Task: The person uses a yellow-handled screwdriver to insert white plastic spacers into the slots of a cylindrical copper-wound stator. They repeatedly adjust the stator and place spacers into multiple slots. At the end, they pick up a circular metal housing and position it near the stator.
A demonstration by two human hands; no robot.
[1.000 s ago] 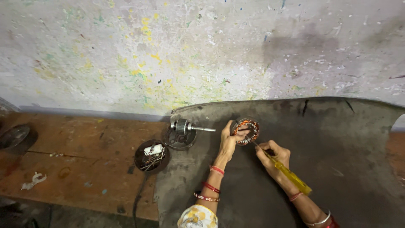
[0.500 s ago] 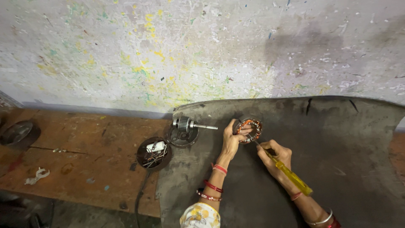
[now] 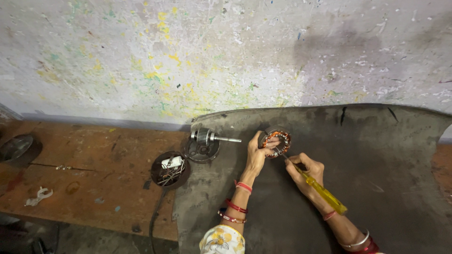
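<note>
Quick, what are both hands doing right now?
Left hand: closed on the copper coil ring.
Right hand: closed on the yellow screwdriver.

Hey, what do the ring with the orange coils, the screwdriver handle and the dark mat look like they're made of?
Ring: likely copper wire windings, going by their orange-brown shine, on what looks like a grey metal core.
Screwdriver handle: translucent yellow, glossy, probably plastic.
Mat: dark grey, matte, with cuts along its curved edge; looks like rubber, though that is uncertain.

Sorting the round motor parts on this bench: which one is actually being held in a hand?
The copper-wound stator ring, gripped by the left hand. The shaft part, the dark cup of bits and the far-left housing all lie untouched.
</note>
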